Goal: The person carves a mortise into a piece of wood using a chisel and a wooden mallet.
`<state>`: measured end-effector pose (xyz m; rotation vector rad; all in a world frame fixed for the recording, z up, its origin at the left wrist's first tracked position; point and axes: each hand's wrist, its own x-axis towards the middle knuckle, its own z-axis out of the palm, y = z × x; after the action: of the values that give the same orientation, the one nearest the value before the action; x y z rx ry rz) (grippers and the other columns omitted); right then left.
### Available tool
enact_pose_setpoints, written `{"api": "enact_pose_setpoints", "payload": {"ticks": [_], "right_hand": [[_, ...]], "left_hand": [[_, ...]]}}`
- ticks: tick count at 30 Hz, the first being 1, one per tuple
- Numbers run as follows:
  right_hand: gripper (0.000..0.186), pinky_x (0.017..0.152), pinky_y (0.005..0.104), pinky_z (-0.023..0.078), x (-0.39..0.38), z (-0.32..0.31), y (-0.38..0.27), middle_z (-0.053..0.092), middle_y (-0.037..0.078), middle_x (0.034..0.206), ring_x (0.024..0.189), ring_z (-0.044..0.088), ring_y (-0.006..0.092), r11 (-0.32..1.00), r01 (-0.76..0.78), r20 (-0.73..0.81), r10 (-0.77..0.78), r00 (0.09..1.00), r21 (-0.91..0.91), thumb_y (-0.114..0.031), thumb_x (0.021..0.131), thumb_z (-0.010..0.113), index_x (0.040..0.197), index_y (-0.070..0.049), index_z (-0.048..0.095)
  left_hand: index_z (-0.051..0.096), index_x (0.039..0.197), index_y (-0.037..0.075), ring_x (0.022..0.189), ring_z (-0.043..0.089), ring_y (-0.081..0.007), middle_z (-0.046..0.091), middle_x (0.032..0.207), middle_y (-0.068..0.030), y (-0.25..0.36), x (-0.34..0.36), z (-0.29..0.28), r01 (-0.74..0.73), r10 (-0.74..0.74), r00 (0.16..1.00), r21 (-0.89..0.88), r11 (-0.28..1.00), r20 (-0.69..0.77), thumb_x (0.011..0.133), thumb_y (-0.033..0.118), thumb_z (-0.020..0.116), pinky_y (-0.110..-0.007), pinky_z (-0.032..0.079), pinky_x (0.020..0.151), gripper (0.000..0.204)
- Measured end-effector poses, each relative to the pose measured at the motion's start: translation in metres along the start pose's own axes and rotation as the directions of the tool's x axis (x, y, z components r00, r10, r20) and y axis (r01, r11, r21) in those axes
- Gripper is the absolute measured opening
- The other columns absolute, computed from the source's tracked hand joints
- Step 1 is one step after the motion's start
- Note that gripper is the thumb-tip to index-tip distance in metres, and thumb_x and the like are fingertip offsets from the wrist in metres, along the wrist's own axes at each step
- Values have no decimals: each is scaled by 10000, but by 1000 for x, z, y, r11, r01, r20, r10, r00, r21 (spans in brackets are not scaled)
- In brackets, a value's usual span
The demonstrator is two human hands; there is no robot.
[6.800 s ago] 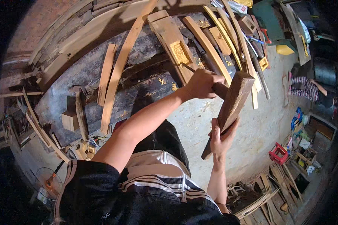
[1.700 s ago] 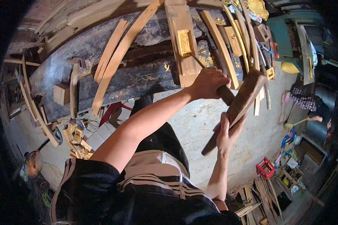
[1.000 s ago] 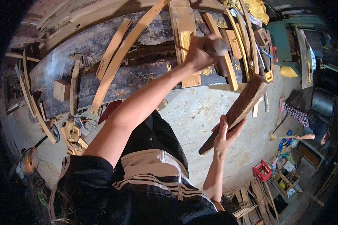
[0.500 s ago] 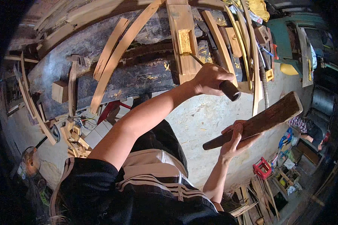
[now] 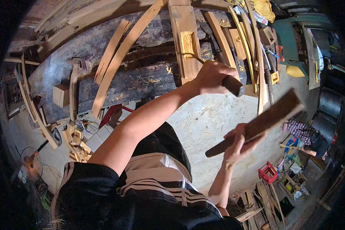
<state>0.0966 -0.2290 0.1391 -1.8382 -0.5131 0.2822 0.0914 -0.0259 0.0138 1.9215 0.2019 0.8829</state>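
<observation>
My left hand (image 5: 212,78) is closed around a chisel (image 5: 234,86), its thick dark handle end sticking out toward me. The thin blade reaches the near end of a rectangular recess cut in a pale wooden beam (image 5: 176,23); its very tip is hard to make out. Rough, light wood shows inside the recess. To the right and nearer me, my right hand (image 5: 237,147) grips a heavy dark wooden mallet (image 5: 274,118) by its narrow end. The mallet's wide head points up and right, apart from the chisel, and is slightly blurred.
Across the dark, worn bench (image 5: 142,82) lie curved wooden strips (image 5: 132,44), a hammer (image 5: 73,88) and a wood block (image 5: 61,95). More strips and tools crowd right of the beam. A red crate (image 5: 267,172) and another person (image 5: 304,132) are at the far right.
The mallet head has swung slightly down and left in my right hand. My left hand and the chisel have shifted a little away from me. The other person has come further into view.
</observation>
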Motion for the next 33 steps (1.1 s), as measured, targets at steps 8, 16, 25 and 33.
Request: {"api": "enact_pose_setpoints", "payload": {"ticks": [8,16,25,33], "right_hand": [[446,490,261,446,21,24,14,570,94,798,557,541,149,934,220,260,-146,955,-282,-50,897,575,1287,-7,362],[639,482,274,441,13,22,22,554,69,815,548,520,120,989,22,295,23,955,-149,-53,918,602,1457,-51,259],[587,454,284,427,-4,21,25,566,72,817,503,523,133,999,-27,162,24,986,17,-144,949,651,1419,-52,311],[617,468,292,443,-11,14,30,575,79,842,514,525,141,994,-106,126,107,986,-12,-147,963,638,1459,-70,279]], "left_hand": [[620,783,137,668,683,-220,651,705,-33,10,0,4,50,-44,993,55,997,-113,634,156,809,-360,531,606,241],[603,775,135,628,654,-277,617,660,-59,-4,2,4,-46,28,964,-61,997,-265,619,210,813,-376,498,565,272],[688,828,71,693,700,-145,710,766,-64,6,31,-46,-2,-26,887,-61,998,-460,781,172,807,-305,548,613,163],[629,829,145,677,682,-280,659,699,-60,-2,-3,-10,-14,28,981,72,997,-192,637,237,768,-411,514,590,254]]}}
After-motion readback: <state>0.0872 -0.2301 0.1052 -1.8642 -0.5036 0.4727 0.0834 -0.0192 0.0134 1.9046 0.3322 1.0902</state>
